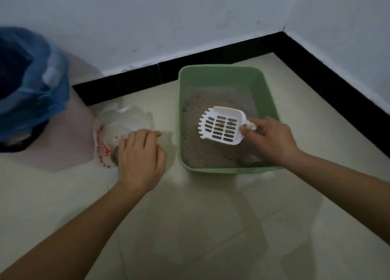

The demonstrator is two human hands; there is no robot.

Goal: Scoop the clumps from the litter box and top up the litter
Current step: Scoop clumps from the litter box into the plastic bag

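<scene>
— white plastic, this scoop (222,125), so it is light and stiff for you. your right hand (269,138) is pinched around its short handle at the right middle of the frame, and the slotted head stays over the litter.

— is something in the scoop now?

— one or two small dark clumps (221,125) seem to lie on the slots, but they are too small to be sure. such clumps are probably crumbly, so i think you must keep the head level and not shake hard, or they break and fall through.

— and where is the box?

— green litter box (221,72) stands on the floor (190,227) in the centre right, near the corner of the black skirting (211,56). the grey litter (206,153) inside is loose and looks shallow. the box is hard plastic and may slide on the smooth tiles if you push the scoop against its wall.

— what does my left hand do?

— your left hand (140,159) is closed on the edge of the thin plastic bag (118,123), left of the box. this bag is soft and collapses easily, so hold the rim up and open. some dark stuff already lies inside. the bin with blue liner (31,83) is at the upper left.
</scene>
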